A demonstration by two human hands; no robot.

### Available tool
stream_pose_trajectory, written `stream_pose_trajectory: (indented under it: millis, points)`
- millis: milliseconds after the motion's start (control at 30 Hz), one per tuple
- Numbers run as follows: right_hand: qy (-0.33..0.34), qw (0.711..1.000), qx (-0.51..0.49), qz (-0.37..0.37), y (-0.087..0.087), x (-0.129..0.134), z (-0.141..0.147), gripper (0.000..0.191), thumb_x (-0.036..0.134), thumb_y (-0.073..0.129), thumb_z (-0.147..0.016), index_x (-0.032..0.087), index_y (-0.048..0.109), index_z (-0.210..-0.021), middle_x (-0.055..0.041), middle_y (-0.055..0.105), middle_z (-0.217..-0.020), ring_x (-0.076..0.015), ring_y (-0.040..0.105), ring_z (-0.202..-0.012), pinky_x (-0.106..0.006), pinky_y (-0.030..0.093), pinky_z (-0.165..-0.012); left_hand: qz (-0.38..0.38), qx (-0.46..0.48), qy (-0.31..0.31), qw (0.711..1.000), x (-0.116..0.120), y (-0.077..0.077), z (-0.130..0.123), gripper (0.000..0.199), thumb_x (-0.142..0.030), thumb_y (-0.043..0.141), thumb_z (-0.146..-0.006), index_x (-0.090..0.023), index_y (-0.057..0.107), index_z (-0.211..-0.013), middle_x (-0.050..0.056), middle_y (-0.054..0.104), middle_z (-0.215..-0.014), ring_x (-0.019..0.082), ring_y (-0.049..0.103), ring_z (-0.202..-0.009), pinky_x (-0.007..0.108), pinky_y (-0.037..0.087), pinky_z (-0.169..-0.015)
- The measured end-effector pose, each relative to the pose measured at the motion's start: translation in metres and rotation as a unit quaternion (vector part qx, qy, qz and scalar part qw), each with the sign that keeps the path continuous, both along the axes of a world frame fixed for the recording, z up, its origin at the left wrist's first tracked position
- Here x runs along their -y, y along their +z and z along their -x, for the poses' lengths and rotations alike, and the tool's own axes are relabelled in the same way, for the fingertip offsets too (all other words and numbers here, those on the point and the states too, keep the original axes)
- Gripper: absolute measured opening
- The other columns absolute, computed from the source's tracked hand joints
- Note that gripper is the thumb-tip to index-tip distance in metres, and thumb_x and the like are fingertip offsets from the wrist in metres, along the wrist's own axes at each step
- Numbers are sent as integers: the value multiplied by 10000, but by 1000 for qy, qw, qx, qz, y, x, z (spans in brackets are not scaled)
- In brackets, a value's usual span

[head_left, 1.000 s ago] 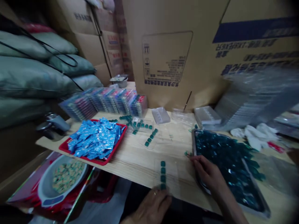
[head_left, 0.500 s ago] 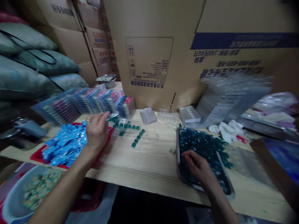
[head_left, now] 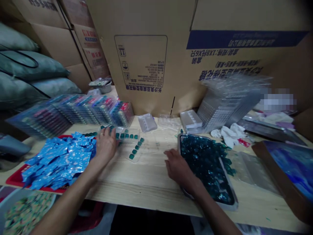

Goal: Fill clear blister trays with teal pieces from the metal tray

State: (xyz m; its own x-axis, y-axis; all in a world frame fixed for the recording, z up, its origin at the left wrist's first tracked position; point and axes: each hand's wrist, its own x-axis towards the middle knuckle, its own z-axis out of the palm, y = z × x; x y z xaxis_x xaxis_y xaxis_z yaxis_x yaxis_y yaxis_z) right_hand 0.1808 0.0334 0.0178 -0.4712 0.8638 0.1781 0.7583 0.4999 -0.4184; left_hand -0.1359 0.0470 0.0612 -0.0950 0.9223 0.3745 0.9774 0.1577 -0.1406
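Observation:
A clear plastic tray [head_left: 136, 159] lies on the table with small dark green pieces in rows. My left hand [head_left: 106, 142] is over its left end, fingers together and bent down at the green pieces; what they grip is hidden. To the right, my right hand [head_left: 176, 165] hovers at the left rim of a metal tray [head_left: 235, 205] heaped with shiny dark green pieces [head_left: 202, 160]. Its fingers are curled in, and anything between them is too small to make out. Beside my left wrist, blue packets [head_left: 61, 160] fill a red basket [head_left: 14, 179].
Filled clear packs [head_left: 97, 109] stand in a row at the back left. Behind the table rises a large cardboard box [head_left: 146, 19]. Stacked clear trays [head_left: 217, 107] and a white cloth [head_left: 231, 133] are at the back right. A tub of wrapped pieces [head_left: 26, 209] sits lower left.
My right hand has moved left, from over the green heap to the metal tray's left rim. My left hand has shifted onto the clear tray's left end. The view has moved slightly.

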Motion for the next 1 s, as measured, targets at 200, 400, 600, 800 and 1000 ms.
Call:
stream_pose_trajectory:
  millis: [200, 400, 600, 800, 1000]
  points:
    - [13, 984, 173, -53, -6, -27, 94, 600, 132, 471, -901, 15, 350, -1478, -320, 428, -1436, -369, 471, -1275, -494, 391, -1008, 64, 82, -151, 983, 23, -56, -73, 409, -264, 486, -926, -164, 576, -1313, 175, 546, -1399, 342, 466, -1314, 474, 421, -1032]
    - [-53, 988, 142, -32, -3, -58, 97, 516, 80, 447, -882, 57, 472, -1397, -230, 677, -1089, -285, 642, -1011, -398, 453, -873, 64, 155, -112, 979, 23, -97, -61, 687, 8, 365, -827, -130, 330, -1499, 193, 495, -1451, 288, 491, -1313, 450, 435, -1036]
    - [-101, 932, -301, 175, 25, -49, 40, 394, 269, 511, -903, 163, 570, -1278, -148, 732, -1049, -252, 694, -925, -330, 476, -758, -49, 282, -149, 946, 20, -80, -61, 461, -101, 420, -876, -123, 547, -1318, 198, 600, -1313, 318, 532, -1258, 515, 423, -1046]
    - [-29, 725, -564, 395, 24, 12, 15, 454, 445, 652, -836, 167, 593, -1190, -150, 737, -1040, -258, 714, -905, -288, 468, -653, -121, 538, -144, 822, 50, -35, -102, 345, -316, 464, -967, -178, 556, -1270, 107, 685, -1130, 214, 663, -1008, 357, 532, -868]
    - [-61, 966, -251, 33, -6, 69, 23, 514, 98, 488, -870, 163, 504, -1380, -164, 625, -1166, -274, 576, -1086, -452, 471, -930, -150, 348, -276, 883, 80, -16, -113, 366, -204, 479, -958, -200, 556, -1316, 120, 629, -1288, 232, 559, -1235, 425, 462, -1031]
